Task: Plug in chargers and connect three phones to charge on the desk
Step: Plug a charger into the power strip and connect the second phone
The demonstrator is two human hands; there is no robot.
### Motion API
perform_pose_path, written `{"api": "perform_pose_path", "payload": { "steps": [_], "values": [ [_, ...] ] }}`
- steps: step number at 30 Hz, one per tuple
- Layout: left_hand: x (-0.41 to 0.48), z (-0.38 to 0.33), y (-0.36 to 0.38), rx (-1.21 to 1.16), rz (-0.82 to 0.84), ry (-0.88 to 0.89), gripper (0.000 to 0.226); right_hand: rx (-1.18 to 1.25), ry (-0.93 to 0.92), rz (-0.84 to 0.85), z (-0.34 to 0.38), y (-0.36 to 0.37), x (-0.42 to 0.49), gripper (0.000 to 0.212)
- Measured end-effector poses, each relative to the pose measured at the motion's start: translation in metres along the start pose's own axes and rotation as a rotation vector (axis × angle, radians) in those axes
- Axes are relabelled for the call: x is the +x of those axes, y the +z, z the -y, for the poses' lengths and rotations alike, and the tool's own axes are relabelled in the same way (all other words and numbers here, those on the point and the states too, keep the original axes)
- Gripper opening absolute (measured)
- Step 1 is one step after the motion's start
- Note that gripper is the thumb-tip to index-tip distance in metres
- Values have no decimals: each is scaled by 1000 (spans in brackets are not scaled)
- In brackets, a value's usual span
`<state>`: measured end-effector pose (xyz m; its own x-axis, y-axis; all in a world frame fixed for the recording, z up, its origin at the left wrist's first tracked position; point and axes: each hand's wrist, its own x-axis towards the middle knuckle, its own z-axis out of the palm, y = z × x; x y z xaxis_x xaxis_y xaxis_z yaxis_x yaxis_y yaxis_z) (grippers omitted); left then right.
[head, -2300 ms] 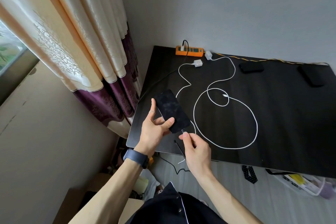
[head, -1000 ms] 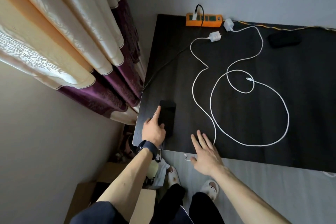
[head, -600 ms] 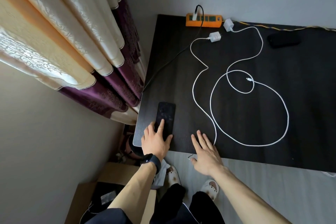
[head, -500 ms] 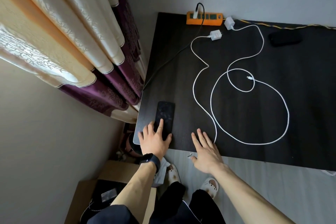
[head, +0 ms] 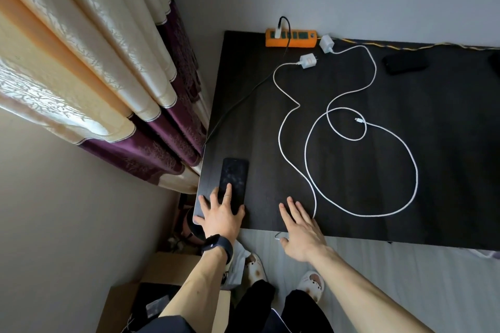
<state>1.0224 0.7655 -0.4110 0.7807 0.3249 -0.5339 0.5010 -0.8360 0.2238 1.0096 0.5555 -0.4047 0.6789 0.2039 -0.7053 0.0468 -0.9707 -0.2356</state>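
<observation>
Presently, lower left of frame: phone (head: 234, 176) flat on desk (head: 446, 170) by its corner; left hand (head: 220, 215) spread open, fingers resting on the phone's lower end, likely settling it. Right hand (head: 303, 227) flat, empty, on the desk edge beside white cable (head: 281, 149), probably bracing. Upper centre: orange power strip (head: 290, 38); near charger (head: 308, 61) and far charger (head: 326, 43) lie unplugged, awaiting insertion. Upper right: second phone (head: 405, 62).

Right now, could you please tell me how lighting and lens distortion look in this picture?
Head view: daylight glows through the curtain, washing out its left folds; head view again: the wide lens skews the desk into a slanted shape; the phone under the left hand shows a smudgy sheen; nothing looks blurred.
</observation>
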Motion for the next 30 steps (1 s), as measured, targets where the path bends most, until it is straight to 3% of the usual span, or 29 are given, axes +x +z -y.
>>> {"api": "perform_pose_path", "payload": {
  "steps": [8,12,16,22,30],
  "values": [
    [0,-12,-17,7,87,11,74,5,6,23,-2,-9,3,84],
    [-4,-19,-32,120,121,81,68,41,-5,64,-2,-22,4,77],
    [-10,-36,-46,158,110,217,53,322,28,19,-5,-44,-1,59],
    [-21,-90,-72,90,87,450,50,666,56,-333,-43,-78,-44,31],
    [-29,-221,-86,14,44,676,46,836,124,-740,-141,-152,-94,26]
  ]
}}
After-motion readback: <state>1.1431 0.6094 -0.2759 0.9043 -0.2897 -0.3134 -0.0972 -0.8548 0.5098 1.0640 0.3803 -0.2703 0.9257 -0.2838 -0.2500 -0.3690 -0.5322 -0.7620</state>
